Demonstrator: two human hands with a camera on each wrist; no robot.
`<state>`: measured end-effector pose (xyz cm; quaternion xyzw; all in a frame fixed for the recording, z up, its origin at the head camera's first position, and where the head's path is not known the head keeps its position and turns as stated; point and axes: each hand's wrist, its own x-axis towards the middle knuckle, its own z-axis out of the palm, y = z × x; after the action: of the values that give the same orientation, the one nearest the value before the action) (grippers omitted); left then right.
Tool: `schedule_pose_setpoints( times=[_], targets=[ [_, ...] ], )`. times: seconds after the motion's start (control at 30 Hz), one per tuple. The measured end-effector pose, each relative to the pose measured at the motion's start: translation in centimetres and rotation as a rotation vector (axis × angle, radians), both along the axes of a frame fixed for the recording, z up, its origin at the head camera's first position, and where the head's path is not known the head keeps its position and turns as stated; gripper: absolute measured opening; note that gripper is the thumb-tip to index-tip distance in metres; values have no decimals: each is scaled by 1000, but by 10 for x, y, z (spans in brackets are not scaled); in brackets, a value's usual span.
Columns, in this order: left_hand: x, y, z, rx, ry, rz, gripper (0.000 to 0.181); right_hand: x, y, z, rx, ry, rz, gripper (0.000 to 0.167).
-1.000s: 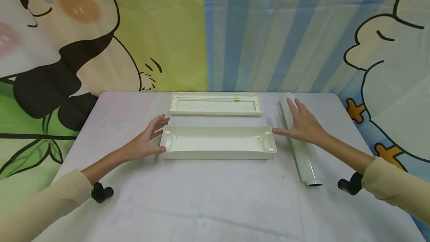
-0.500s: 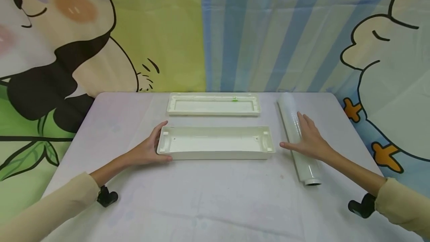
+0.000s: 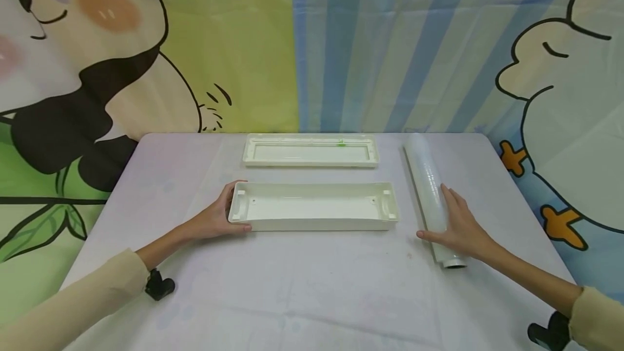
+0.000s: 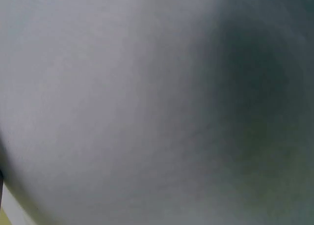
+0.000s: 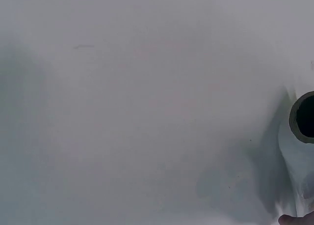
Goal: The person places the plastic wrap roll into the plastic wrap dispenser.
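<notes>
A long white plastic box (image 3: 314,225), with its top uncovered, sits mid-table. My left hand (image 3: 212,220) grips its left end, thumb along the front wall and fingers behind the end. To the right lies a roll of plastic wrap (image 3: 426,177), its hollow tube end toward me. Over the near half of the roll is my right hand (image 3: 460,233), fingers extended along the far side and thumb out to the left. In the right wrist view the tube end of the roll (image 5: 293,121) and a thumb tip (image 5: 289,219) show at the right edge.
Behind the box lies a matching white lid (image 3: 312,163) with a small green slider (image 3: 341,143). A white cloth (image 3: 312,286) covers the table, which meets a printed curtain (image 3: 341,47) at the back. The left wrist view shows mostly blurred white cloth.
My left hand has closed onto the box's left end. My right hand has left the box's right side and moved right and toward me over the roll.
</notes>
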<state>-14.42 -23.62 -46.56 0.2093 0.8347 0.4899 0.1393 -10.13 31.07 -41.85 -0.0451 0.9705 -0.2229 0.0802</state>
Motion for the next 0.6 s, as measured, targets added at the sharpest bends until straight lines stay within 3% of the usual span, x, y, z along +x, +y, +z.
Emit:
schedule_pose_setpoints(
  times=[0.37,0.6],
  targets=[
    [2,-2,0,-13,-5,12,104,33,-12,-8,-46,-5,-49,133],
    [3,1,-1,-12,-6,26,103,40,-14,-10,-65,-6,-90,130]
  ],
)
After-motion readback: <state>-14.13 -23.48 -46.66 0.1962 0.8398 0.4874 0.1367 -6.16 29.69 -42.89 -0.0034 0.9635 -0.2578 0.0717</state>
